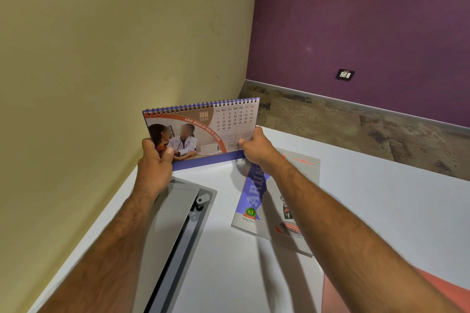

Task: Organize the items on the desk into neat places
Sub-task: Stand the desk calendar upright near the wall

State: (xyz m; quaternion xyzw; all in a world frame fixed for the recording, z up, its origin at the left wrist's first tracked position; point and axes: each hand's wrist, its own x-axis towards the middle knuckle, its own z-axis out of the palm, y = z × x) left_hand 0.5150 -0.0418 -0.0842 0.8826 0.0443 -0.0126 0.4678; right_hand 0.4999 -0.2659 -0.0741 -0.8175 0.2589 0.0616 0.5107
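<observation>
Both hands are gripping the desk calendar (203,129) upright at the desk's (368,198) far left corner: left hand (155,162) and right hand (256,147) are pinching its lower ends.

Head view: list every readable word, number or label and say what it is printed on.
"JUN 2026" on the desk calendar.
"HAVE REGULAR HEALTH CHECKS" on the calendar's orange band.
"Sun Mon Tue Wed Thu Fri Sat", dates 1 to 30, in its grid.
"65" and "King Size" on the notebook.
"ARUN", cut off by the right arm, on its blue band.
Calendar's small paragraph, and the red script and logo text on the grey folder: too blurred.
</observation>
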